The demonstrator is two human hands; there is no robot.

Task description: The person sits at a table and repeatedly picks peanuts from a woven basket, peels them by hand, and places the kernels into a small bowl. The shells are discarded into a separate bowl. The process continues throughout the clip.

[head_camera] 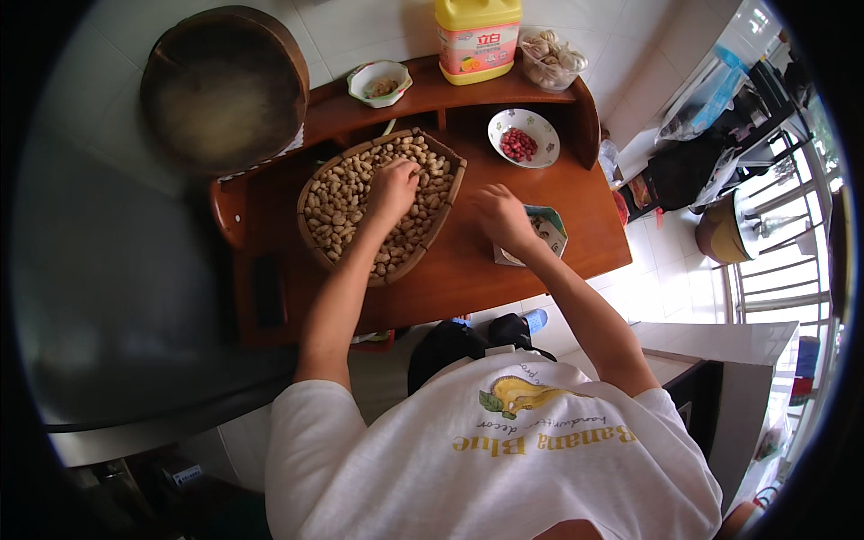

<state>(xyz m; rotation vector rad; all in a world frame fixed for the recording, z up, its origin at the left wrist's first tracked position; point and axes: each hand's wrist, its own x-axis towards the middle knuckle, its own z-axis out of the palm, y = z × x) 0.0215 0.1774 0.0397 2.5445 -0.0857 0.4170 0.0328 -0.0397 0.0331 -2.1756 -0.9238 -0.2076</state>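
In the head view, unshelled peanuts (pixel 342 187) fill a woven bamboo basket (pixel 432 237) on the brown wooden desk. My left hand (pixel 393 189) is over the peanuts with its fingers curled together; whether a peanut is between the fingertips is hidden. My right hand (pixel 501 210), slightly blurred, hovers to the right of the basket, fingers bent, and nothing can be made out in it. Partly behind that hand and wrist stands a small folded-paper box (pixel 555 237) with bits like shells inside. Red-skinned peanut kernels (pixel 518 144) lie in a white flower-patterned bowl (pixel 546 154) beyond my right hand.
The desk (pixel 574 196) has a raised back shelf (pixel 418 91). On it stand a small octagonal bowl (pixel 380 84), a yellow detergent jug (pixel 478 40) and a plastic tub of garlic (pixel 553 59). A large round wooden board (pixel 225 91) leans at the left, near a dark flat surface (pixel 115 290).
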